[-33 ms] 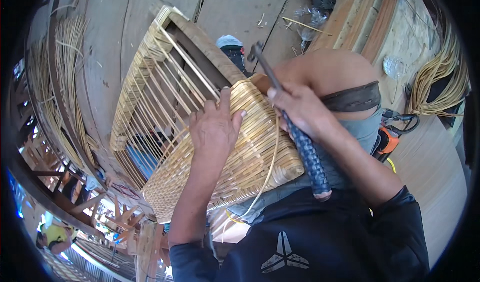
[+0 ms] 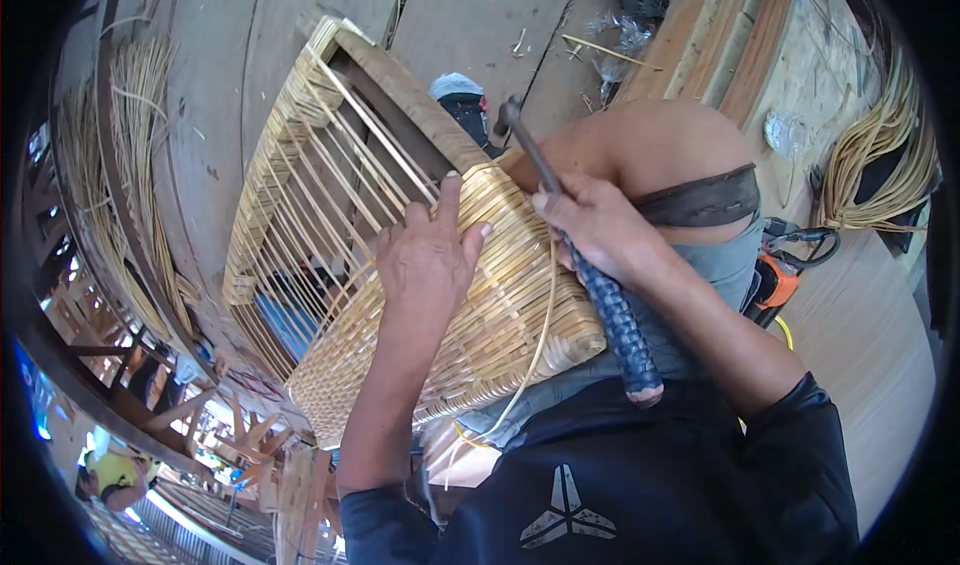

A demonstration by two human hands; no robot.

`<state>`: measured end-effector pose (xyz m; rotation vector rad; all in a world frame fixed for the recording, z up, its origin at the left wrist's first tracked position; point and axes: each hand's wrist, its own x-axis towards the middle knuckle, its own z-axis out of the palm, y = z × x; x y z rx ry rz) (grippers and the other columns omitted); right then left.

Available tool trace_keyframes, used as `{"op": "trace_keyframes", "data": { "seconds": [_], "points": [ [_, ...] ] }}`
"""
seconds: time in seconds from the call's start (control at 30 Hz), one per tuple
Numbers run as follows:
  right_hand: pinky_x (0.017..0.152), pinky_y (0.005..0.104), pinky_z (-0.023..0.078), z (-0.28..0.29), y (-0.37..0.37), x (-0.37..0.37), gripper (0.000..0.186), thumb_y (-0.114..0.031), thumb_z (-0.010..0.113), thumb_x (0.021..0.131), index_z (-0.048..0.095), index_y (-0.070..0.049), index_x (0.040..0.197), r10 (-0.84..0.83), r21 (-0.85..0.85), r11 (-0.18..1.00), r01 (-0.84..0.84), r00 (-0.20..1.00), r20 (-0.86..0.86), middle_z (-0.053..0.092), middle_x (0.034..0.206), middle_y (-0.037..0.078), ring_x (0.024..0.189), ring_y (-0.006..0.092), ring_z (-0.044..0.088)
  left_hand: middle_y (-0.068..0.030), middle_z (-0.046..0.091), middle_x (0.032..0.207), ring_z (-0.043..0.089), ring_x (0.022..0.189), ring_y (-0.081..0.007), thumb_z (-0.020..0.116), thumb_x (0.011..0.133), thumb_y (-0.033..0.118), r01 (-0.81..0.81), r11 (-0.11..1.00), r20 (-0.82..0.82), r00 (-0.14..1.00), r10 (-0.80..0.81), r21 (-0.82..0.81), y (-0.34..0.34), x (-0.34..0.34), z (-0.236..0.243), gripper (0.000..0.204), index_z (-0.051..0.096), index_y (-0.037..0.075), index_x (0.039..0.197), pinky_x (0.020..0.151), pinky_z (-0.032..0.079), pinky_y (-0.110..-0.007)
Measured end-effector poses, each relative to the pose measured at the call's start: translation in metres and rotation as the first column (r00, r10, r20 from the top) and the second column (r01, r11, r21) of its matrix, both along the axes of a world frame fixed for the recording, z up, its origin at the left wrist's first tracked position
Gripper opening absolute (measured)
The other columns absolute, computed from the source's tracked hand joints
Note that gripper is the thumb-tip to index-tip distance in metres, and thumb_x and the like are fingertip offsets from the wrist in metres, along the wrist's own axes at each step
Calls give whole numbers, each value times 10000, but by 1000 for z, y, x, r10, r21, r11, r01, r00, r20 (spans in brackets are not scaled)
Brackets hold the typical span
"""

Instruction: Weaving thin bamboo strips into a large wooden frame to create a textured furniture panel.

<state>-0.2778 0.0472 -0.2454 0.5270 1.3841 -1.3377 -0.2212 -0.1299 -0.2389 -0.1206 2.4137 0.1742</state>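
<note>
A woven rattan panel on a wooden frame (image 2: pixel 450 325) lies across my lap, densely woven at its lower right, with bare parallel strands (image 2: pixel 320 185) over the upper left. My left hand (image 2: pixel 430 255) rests on it with fingers apart, the index fingertip near the edge of the weave. My right hand (image 2: pixel 600 225) grips a hammer (image 2: pixel 628 350) by its blue-black wrapped handle, its metal head (image 2: pixel 508 117) raised toward the panel's top edge, right of my left fingers. A loose pale strip (image 2: pixel 540 355) hangs over the weave beside my right hand.
Rattan bundles (image 2: pixel 150 135) lie at the left and a coil (image 2: pixel 870 175) at the right, beside wooden planks (image 2: pixel 680 35) and crumpled plastic. An orange-and-black tool (image 2: pixel 775 285) sits right of my leg. A person in yellow (image 2: pixel 110 470) is at the lower left edge.
The hammer head has dropped slightly with my right hand. My left hand stays in the same place.
</note>
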Motion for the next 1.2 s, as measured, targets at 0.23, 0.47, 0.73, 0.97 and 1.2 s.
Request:
{"op": "trace_keyframes", "data": {
  "seconds": [0.23, 0.47, 0.73, 0.97, 1.2],
  "points": [
    [459, 232, 410, 6, 5, -8, 236, -235, 467, 945, 503, -5, 907, 106, -42, 994, -105, 994, 7, 470, 667, 8, 494, 90, 470, -168, 543, 871, 594, 780, -334, 592, 829, 360, -24, 994, 83, 996, 15, 105, -9, -12, 5, 527, 454, 145, 1290, 709, 469, -424],
    [443, 246, 410, 16, 13, -20, 253, -234, 437, 954, 504, 5, 906, 302, -82, 951, -298, 952, 46, 470, 658, 15, 482, 99, 468, -175, 540, 895, 577, 804, -352, 602, 830, 268, -78, 982, 125, 991, 57, 171, -13, -17, 8, 505, 453, 144, 1297, 705, 464, -433],
    [444, 264, 420, 20, 5, -34, 275, -231, 421, 958, 497, 28, 907, 502, 23, 865, -501, 864, -38, 471, 645, 31, 475, 114, 477, -162, 566, 918, 579, 845, -337, 574, 841, 261, 11, 994, 110, 994, -23, 111, -14, -23, 5, 447, 487, 155, 1266, 749, 458, -425],
    [442, 272, 422, 15, -1, -44, 254, -179, 415, 939, 499, 53, 998, 644, 155, 761, -630, 762, -64, 483, 635, 37, 471, 129, 488, -145, 561, 897, 539, 903, -311, 559, 834, 130, -159, 965, -35, 985, 169, 210, -10, -20, -5, 310, 584, 90, 1141, 839, 417, -413],
    [455, 308, 443, 11, -2, -44, 307, -155, 406, 918, 516, 68, 1097, 440, 156, 896, -415, 876, -199, 539, 672, 99, 470, 154, 513, -139, 548, 924, 531, 932, -306, 571, 808, 72, -253, 917, -157, 937, 311, 310, -12, -15, -24, 205, 636, 49, 1000, 801, 452, -392]
  ]
}}
